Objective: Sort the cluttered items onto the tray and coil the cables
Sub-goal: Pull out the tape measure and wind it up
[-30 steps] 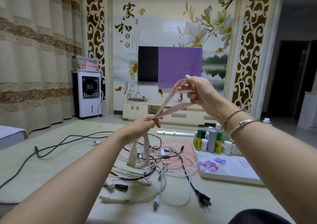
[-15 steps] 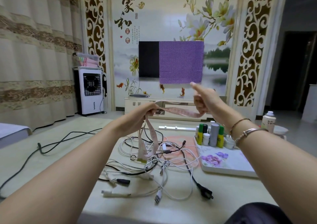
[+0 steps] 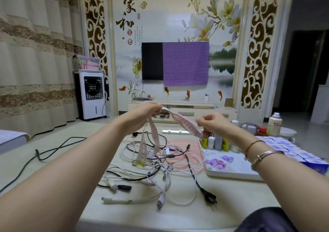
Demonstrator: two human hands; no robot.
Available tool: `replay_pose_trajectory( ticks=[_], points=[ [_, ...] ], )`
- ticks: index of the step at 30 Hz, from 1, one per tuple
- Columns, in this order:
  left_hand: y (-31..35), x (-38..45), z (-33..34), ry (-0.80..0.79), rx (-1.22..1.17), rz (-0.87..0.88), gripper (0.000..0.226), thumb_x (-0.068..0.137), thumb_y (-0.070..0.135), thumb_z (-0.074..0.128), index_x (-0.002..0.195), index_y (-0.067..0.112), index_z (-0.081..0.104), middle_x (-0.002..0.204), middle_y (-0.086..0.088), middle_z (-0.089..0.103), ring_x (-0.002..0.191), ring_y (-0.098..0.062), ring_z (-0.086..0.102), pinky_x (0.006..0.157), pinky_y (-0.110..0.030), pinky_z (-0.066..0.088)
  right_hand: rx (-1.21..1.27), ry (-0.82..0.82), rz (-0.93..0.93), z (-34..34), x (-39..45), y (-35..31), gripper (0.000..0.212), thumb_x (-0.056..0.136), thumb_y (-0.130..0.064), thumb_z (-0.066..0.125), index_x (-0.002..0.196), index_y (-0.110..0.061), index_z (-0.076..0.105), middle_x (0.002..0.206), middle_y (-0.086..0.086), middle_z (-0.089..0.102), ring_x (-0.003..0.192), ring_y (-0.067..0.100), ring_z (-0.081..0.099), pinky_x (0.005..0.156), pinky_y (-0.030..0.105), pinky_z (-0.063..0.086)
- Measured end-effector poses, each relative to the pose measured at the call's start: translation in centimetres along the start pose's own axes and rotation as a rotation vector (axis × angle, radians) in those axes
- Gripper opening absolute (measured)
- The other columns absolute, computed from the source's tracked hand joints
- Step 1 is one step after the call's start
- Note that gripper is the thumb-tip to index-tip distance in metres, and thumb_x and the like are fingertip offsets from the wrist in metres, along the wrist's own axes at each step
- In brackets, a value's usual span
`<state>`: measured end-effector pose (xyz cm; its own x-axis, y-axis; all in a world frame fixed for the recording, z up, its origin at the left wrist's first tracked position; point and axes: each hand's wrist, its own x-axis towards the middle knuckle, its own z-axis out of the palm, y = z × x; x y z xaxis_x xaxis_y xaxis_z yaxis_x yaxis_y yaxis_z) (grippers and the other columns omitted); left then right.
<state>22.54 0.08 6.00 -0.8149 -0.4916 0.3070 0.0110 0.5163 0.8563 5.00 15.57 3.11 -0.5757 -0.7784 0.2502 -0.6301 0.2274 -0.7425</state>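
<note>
While you hold it up, the tape measure (image 3: 185, 123) stretches between your two hands

Your left hand (image 3: 142, 114) and right hand (image 3: 213, 123) both pinch it above the table (image 3: 231, 196), its loose end hanging onto the cables (image 3: 160, 167); the tray (image 3: 231, 166) sits to the right
</note>
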Motion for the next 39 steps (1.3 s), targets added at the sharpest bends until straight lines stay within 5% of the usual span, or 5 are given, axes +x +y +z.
replay_pose_trajectory(
  ticks=[10,17,25,31,39],
  points=[
    [3.1,0.1,1.3,0.187,0.171,-0.008,0.024,0.089,0.003,0.049,0.112,0.012,0.049,0.097,-0.006,0.050,0.079,-0.009,0.046,0.061,-0.024,0.033,-0.535,-0.117,-0.063,3.0,-0.6,-0.6,0.031,0.097,-0.028,0.042,0.071,-0.013,0.047,0.067,0.004,0.048,0.057,0.015,0.040,0.054,0.028,0.032],
    [3.7,0.5,1.3,0.135,-0.261,-0.020,0.019,0.093,-0.004,0.043,0.103,0.011,0.048,0.084,-0.007,0.040,0.069,-0.012,0.034,0.061,-0.024,0.031,-0.158,-0.242,-0.035,4.0,-1.0,-0.8,0.005,0.096,-0.015,0.049,0.099,-0.012,0.047,0.089,0.008,0.066,0.078,0.021,0.062,0.075,0.038,0.053],
    [3.7,0.5,3.0,-0.002,-0.249,-0.017,0.019,0.094,-0.005,0.040,0.095,0.014,0.042,0.080,-0.007,0.037,0.068,-0.013,0.035,0.058,-0.026,0.031,0.426,-0.272,-0.097,3.7,-1.0,-2.8,0.074,0.060,-0.016,0.062,0.129,-0.014,0.035,0.128,0.005,0.045,0.114,0.014,0.046,0.101,0.032,0.036],
    [4.0,1.1,5.2,-0.039,-0.332,0.005,0.022,0.091,-0.009,0.041,0.090,0.013,0.042,0.077,-0.008,0.039,0.064,-0.015,0.037,0.057,-0.027,0.030,0.485,-0.324,-0.132,5.0,-0.9,-3.0,0.061,0.073,-0.013,0.072,0.127,-0.008,0.044,0.117,0.017,0.057,0.101,0.017,0.056,0.093,0.031,0.045],
    [3.1,2.1,4.6,0.120,-0.441,0.003,0.021,0.091,-0.010,0.044,0.094,0.010,0.044,0.085,-0.009,0.045,0.070,-0.015,0.046,0.065,-0.025,0.041,0.581,-0.335,-0.040,3.1,-1.5,-2.5,0.020,0.101,-0.004,0.037,0.090,-0.005,0.054,0.070,0.004,0.042,0.062,0.014,0.046,0.069,0.029,0.048]
  ],
)
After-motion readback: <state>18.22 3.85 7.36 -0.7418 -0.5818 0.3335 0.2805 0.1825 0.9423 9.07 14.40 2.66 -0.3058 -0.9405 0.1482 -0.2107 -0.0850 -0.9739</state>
